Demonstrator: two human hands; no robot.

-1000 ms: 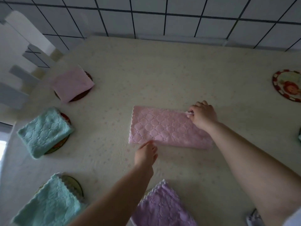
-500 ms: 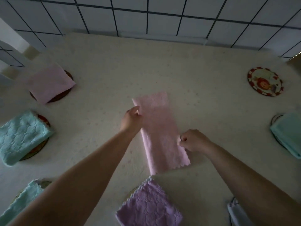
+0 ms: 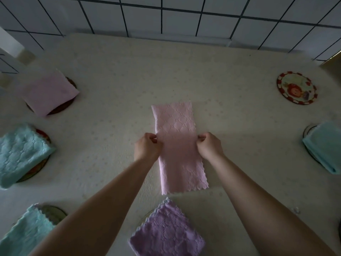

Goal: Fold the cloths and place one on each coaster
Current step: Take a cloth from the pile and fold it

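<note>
A pink cloth [image 3: 178, 148], folded into a long strip, lies lengthwise on the cream table [image 3: 166, 74], running away from me. My left hand [image 3: 147, 147] pinches its left edge at the middle, and my right hand [image 3: 209, 145] pinches the right edge opposite. A bare round coaster [image 3: 296, 87] with a red-checked rim and a picture sits at the far right. Folded cloths cover other coasters: pink [image 3: 48, 91] at the far left, teal [image 3: 20, 152] at the left, teal [image 3: 24, 235] at the near left, purple [image 3: 167, 230] in front of me, teal [image 3: 324, 145] at the right.
A white tiled wall [image 3: 175, 13] with dark grout rises behind the table's far edge. A white slatted object [image 3: 9, 45] stands at the far left corner. A dark rim [image 3: 339, 230] shows at the right frame edge near me.
The pink strip has been turned from lying sideways to lying lengthwise. Both hands shifted from its ends to its long edges at the middle, and my view has swung to the right.
</note>
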